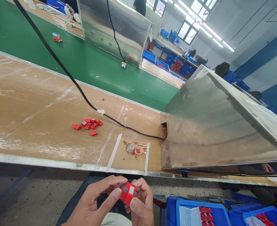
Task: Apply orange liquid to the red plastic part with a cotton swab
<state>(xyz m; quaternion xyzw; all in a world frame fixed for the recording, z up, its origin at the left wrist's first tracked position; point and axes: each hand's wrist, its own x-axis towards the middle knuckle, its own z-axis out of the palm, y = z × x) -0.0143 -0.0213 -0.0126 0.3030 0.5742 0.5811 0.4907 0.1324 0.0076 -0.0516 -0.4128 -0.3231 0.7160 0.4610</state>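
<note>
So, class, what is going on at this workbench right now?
A seated person holds a small red plastic part between both hands, left hand and right hand, below the edge of the brown worktable. A loose pile of red pieces lies on the table, beside a black cable. A blue bin holding more red parts sits lower right.

Both hands meet low in the view, over the lap. The left hand (93,204) and the right hand (140,202) pinch a small red toy car (128,192) between thumbs and fingertips. Ahead lies a brown workbench (34,103) with a cluster of red parts (88,124), a black cable (81,94) and two small round cups (135,149) inside a taped square. A steel cover (213,125) stands on the right, a green belt (81,59) behind. A blue bin (199,213) holds more red parts.
</note>
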